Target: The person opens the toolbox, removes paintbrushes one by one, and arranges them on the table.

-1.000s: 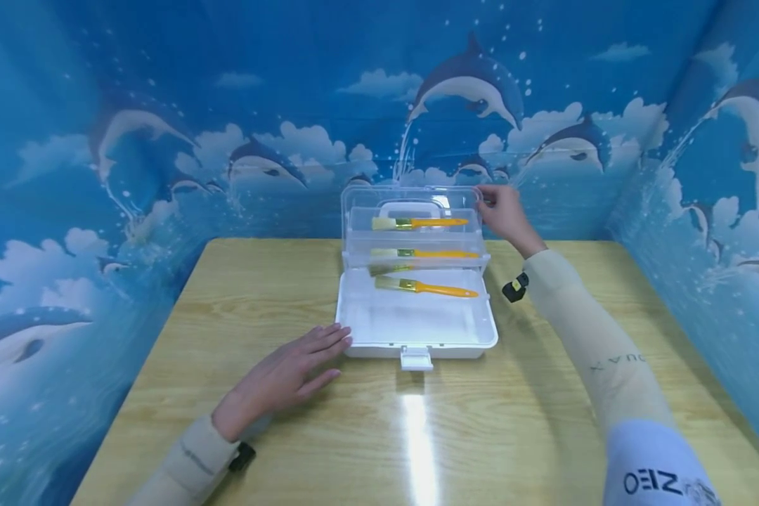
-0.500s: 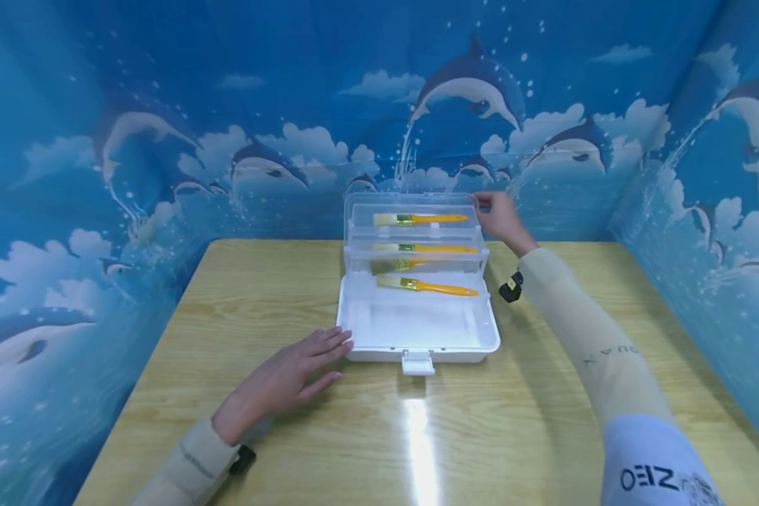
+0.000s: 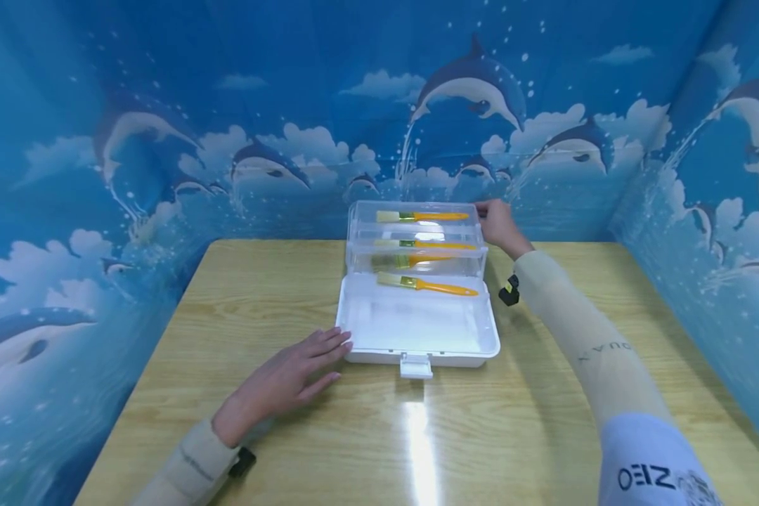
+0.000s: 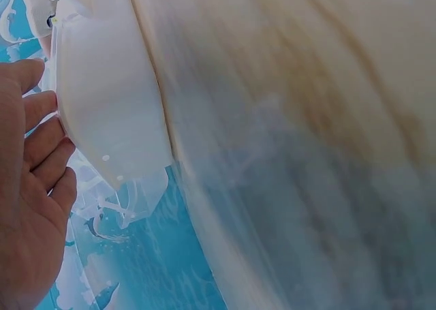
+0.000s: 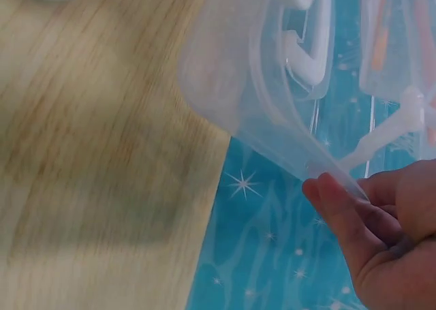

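Pinching lid [image 5: 221,85] with our right hand [image 3: 498,223], our left hand [image 3: 297,369] relaxed against box [image 3: 417,323]; brushes [image 3: 445,288] inside, lid not yet closed.

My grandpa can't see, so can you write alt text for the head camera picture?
A person's right hand holds the clear lid of an open white box on a wooden table; the left hand is at the box's near left corner. Orange-handled paintbrushes lie inside.
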Motion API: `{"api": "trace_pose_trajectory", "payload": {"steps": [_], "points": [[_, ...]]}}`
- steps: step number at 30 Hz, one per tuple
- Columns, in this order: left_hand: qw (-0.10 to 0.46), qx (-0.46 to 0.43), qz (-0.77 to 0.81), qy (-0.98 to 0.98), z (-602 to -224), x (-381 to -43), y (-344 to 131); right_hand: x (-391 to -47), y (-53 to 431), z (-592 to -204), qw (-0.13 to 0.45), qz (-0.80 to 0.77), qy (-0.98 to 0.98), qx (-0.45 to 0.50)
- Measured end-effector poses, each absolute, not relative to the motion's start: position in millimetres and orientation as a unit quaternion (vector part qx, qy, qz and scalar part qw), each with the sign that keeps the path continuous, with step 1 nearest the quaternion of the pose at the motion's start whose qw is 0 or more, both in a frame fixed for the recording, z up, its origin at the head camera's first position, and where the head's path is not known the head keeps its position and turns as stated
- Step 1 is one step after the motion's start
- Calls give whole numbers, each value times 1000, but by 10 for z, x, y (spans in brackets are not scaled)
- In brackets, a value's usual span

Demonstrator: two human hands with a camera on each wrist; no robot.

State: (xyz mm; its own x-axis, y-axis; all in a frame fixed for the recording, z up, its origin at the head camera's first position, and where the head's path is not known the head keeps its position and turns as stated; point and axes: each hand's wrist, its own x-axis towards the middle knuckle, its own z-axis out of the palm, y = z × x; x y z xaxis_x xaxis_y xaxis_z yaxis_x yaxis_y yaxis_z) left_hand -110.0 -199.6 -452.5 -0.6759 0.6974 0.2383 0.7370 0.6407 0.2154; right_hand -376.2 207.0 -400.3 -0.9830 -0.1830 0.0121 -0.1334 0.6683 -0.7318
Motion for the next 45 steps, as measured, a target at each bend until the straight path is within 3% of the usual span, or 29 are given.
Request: {"api": "trace_pose_trajectory", "payload": {"steps": [12, 35, 45], "points": [[83, -401, -160, -898, -4566, -1109, -1977, -3749, 2100, -4150, 17, -414, 906, -80], [60, -398, -168, -900, -4554, -1089, -1988, -3766, 2096, -4386, 24, -409, 909, -75], [54, -392, -168, -903, -4547, -1083, -1993, -3761, 2099, -4382, 50, -411, 908, -65]]}}
